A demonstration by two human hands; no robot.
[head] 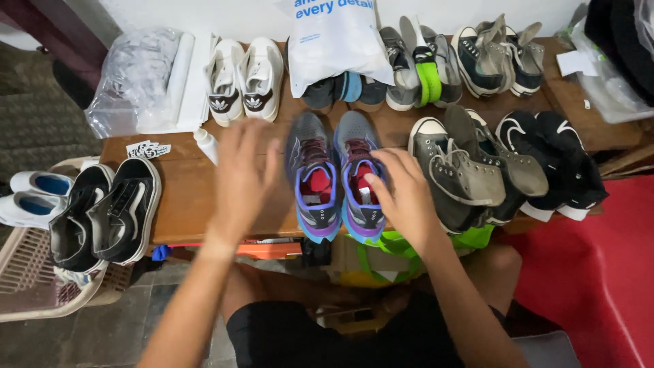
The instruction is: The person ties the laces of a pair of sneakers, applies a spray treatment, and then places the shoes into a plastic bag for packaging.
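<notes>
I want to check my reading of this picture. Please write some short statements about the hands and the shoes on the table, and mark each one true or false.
1. The right hand rests on the right shoe of the grey and purple running pair. True.
2. The left hand grips a white sneaker. False: it is open and blurred beside the running pair; the white sneakers lie farther back.
3. A white plastic bag lies over shoes at the back of the wooden table. True.
4. The black skate shoes stand on the red floor. False: they sit at the table's left end, partly over a basket.
</notes>
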